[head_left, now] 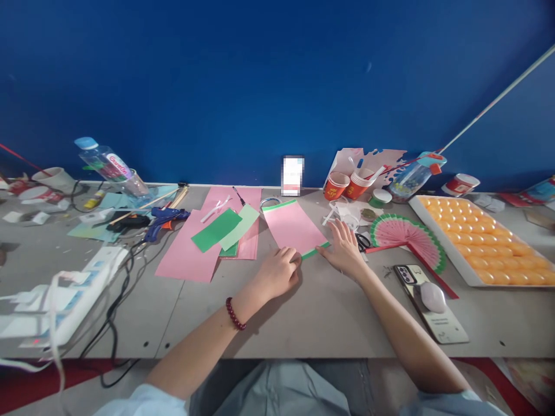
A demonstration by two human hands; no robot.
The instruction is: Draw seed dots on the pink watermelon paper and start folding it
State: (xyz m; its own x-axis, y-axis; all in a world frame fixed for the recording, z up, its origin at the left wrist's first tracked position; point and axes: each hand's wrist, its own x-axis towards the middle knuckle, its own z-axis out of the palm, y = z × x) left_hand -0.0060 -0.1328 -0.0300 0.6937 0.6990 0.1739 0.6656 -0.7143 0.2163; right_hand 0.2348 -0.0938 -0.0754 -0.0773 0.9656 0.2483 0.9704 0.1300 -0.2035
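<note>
A pink paper sheet [293,227] with a green border lies on the grey table [312,312] in front of me. My left hand [280,271] is closed in a loose fist, its fingers pinching the sheet's near edge. My right hand [344,248] lies flat and open, fingers spread, pressing the sheet's near right corner. A red bead bracelet [235,314] sits on my left wrist.
Larger pink sheets [191,254] and green pieces [217,229] lie to the left, with a blue glue gun [165,219]. Right: scissors [362,241], a watermelon paper fan [407,238], a phone [429,300], a tray of orange balls [481,237], red paper cups [347,185]. A power strip [69,294] sits far left.
</note>
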